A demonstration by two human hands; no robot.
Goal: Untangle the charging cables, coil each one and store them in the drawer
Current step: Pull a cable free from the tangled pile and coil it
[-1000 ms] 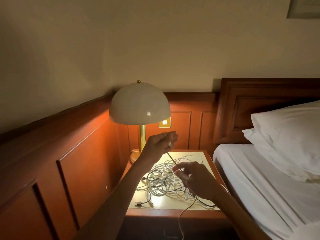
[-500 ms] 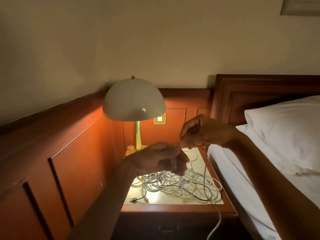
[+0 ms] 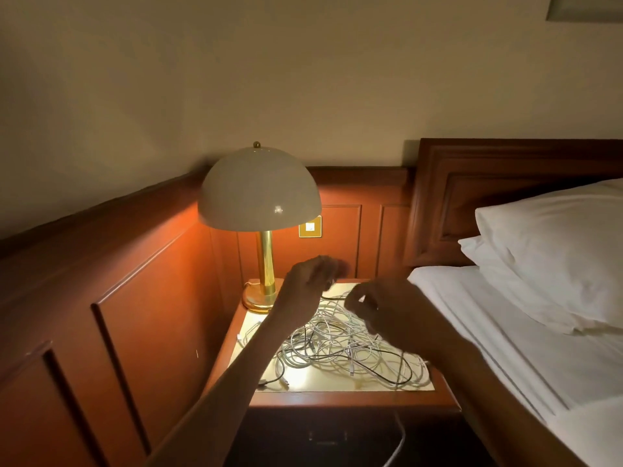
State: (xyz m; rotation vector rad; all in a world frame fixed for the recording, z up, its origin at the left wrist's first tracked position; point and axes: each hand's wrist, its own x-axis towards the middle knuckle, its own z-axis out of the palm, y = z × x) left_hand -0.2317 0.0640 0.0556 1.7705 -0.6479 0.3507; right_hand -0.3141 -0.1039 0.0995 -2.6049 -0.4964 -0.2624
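Cables (image 3: 340,348) lie in one knotted heap on the nightstand (image 3: 337,397), drawer below shut. Step: untangling, barely begun. Your left hand (image 3: 312,276) pinches a strand; your right hand (image 3: 381,306) is curled, contents unclear. Next: free one plug end and trace it out.

No readable text, label, brand, number or sign anywhere in view; only a small pale mark on the brass wall plate (image 3: 309,226) at 12 o'clock from the worktop (image 3: 337,385), too small and blurred to make out
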